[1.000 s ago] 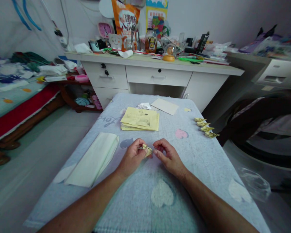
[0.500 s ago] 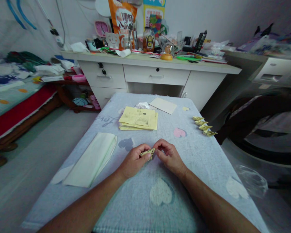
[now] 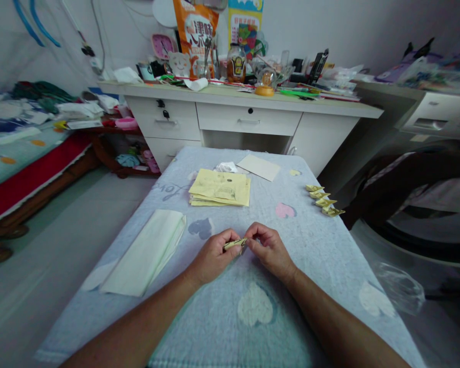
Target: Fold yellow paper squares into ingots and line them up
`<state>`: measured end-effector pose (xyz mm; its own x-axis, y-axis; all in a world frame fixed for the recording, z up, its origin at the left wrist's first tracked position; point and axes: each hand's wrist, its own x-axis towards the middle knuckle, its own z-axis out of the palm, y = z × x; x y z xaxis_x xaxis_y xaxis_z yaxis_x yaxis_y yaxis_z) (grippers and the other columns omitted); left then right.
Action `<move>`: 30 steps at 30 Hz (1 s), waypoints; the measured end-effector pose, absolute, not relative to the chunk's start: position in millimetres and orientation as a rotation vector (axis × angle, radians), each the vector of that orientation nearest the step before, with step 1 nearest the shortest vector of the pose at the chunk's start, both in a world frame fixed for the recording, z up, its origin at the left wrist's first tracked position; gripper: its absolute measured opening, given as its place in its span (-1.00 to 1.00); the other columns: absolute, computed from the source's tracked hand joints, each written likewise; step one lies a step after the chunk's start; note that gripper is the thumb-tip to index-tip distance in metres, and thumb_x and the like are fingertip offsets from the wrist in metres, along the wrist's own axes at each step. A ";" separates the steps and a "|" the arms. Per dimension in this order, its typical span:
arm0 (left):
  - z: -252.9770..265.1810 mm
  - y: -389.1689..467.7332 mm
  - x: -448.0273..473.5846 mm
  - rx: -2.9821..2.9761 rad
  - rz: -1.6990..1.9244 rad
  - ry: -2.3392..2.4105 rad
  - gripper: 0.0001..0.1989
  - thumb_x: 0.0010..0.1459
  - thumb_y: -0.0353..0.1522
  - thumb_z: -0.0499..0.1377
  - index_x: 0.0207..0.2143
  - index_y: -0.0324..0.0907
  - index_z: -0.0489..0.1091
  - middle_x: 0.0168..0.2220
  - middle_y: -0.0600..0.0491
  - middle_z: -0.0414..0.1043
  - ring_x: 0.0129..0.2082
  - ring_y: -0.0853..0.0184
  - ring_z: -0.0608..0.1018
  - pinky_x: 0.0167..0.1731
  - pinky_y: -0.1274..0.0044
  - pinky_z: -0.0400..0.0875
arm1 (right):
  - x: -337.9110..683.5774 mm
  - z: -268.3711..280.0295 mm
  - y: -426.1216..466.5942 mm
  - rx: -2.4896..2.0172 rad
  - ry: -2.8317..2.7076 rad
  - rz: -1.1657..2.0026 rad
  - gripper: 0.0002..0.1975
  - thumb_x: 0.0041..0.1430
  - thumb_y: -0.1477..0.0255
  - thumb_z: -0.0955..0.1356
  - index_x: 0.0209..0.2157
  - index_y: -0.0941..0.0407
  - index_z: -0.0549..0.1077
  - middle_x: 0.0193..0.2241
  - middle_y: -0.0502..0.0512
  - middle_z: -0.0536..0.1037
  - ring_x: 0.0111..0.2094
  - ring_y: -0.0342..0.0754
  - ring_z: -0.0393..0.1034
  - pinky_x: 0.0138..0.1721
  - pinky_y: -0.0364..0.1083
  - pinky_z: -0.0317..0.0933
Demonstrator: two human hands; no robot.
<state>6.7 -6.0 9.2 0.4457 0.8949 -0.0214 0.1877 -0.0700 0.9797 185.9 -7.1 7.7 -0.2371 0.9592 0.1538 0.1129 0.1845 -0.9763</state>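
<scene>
A small folded piece of yellow paper [image 3: 234, 244] with dark print is held over the middle of the cloth. My left hand [image 3: 217, 254] is closed on its left part, thumb on the near side. The fingertips of my right hand [image 3: 267, 247] pinch its right end. Beyond my hands lies a stack of yellow printed paper sheets [image 3: 220, 187]. At the right edge several folded yellow paper pieces [image 3: 325, 203], boat-like in shape, stand in a row.
A blue cloth [image 3: 299, 301] with heart patterns covers the table. Folded pale paper [image 3: 147, 253] lies at left; a grey card [image 3: 258, 167] and crumpled white tissue [image 3: 226, 167] lie at the back. Beyond stands a cluttered white desk [image 3: 230, 97], with a washing machine [image 3: 425, 133] at right.
The folded yellow paper has turned slightly in my fingers and looks narrower and flatter now. Both hands stay nearly in place, still holding it; the view has shifted very slightly.
</scene>
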 end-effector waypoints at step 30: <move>8.3 -6.2 4.0 1.643 0.899 1.146 -0.84 0.10 -0.28 0.19 -0.38 -0.21 0.37 -0.50 0.15 0.34 -0.51 0.45 0.38 -0.50 0.64 0.24 | 185.9 8.3 -4.1 -1.079 -1.544 1.229 -0.80 0.13 0.28 0.38 -0.43 0.13 0.46 -0.51 -0.02 0.45 -0.44 -0.14 0.30 -0.35 -0.15 0.16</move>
